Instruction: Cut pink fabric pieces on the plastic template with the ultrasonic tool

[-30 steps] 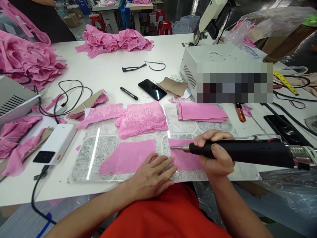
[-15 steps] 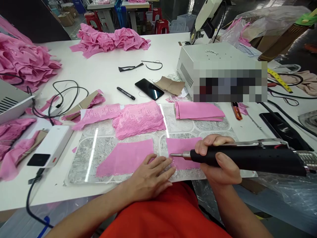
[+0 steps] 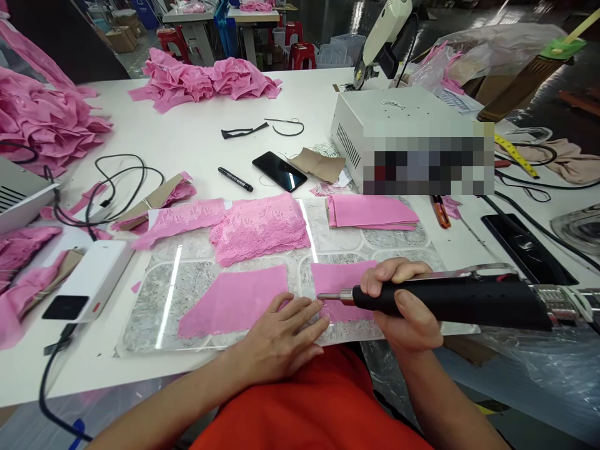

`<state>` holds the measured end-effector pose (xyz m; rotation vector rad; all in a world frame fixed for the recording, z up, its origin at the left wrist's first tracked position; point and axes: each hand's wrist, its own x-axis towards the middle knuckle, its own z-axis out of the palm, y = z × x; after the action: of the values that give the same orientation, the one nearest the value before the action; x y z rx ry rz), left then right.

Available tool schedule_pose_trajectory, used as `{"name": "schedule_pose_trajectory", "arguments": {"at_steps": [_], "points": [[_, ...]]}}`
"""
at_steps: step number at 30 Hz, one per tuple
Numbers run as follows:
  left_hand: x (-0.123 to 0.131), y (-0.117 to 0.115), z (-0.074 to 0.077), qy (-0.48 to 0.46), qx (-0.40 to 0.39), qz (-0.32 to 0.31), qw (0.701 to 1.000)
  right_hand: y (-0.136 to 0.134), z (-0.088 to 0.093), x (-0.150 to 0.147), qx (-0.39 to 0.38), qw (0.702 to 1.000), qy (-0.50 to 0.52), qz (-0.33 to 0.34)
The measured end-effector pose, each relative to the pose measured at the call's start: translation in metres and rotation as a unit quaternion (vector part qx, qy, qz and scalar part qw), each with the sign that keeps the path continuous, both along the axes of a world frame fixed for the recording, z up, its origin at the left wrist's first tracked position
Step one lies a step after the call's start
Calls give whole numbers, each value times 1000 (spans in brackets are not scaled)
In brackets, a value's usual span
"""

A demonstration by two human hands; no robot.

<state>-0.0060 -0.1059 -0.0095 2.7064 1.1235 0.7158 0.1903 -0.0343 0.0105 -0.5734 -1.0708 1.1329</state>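
White tabletop [image 3: 182, 140] is carrying a mat [image 3: 150, 287]. From view centre, left pink panel [image 3: 234, 300] is lying toward eight o'clock. Left hand [image 3: 281, 340], at six, is resting empty, fingers loosely spread; good practice is anchoring lightly, guiding steadily. Right pink panel [image 3: 340, 276], toward five, is looking flat, part-covered; right hand [image 3: 417, 319], at four, is gripping black tool [image 3: 482, 301], fingers closed.

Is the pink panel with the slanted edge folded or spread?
Spread: the pink panel lies flat on the grey-patterned mat, no fold showing; the left hand hides its lower right corner.
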Motion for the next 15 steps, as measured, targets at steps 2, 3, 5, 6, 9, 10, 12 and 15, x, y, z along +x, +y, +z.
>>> {"name": "schedule_pose_trajectory", "arguments": {"at_steps": [2,3,5,6,9,10,12,15], "points": [[-1,1,3,-10,-4,6,1000,2,1,1,-2,1000,1,-23],[-2,2,5,-15,-6,13,1000,4,2,3,-1,999,7,-40],[-2,6,9,-18,-1,35,999,10,2,6,6,996,25,-84],[-2,9,11,-15,4,48,999,13,2,8,11,994,33,-107],[-1,20,12,19,12,85,996,21,2,11,22,987,39,-154],[0,23,11,34,11,94,995,23,1,11,21,986,34,-159],[1,28,6,59,1,106,993,25,-1,10,17,986,23,-163],[2,31,-3,76,-8,115,990,26,-2,8,12,986,12,-165]]}}
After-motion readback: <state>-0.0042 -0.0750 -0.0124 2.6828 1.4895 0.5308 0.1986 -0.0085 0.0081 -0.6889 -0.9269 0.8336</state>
